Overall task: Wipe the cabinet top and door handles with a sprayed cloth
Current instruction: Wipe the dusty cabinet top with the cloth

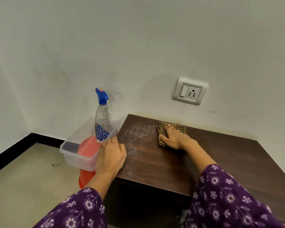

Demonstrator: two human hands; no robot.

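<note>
On cabinet top (220,162), near back: cloth (179,127) pressed under right hand (174,138), fingers flat. Idle left hand (110,155) rests on left edge, fingers loosely curled, empty. Risk: wiping left across white smear (136,134) could knock spray bottle (102,119) just beside edge.

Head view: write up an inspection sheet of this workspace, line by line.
Surface: dark wooden cabinet top, with a whitish smear on its left part.
Job's things: checked cloth lies folded near the back edge; spray bottle stands upright in a clear plastic box left of the cabinet. Door handles are not in view.
Clutter: red bucket under the box.
Hands: right hand presses flat on the cloth; left hand rests relaxed at the top's left edge, holding nothing.
Cables: nothing seen.
Surroundings: white wall with a wall socket above the cabinet; beige floor.
</note>
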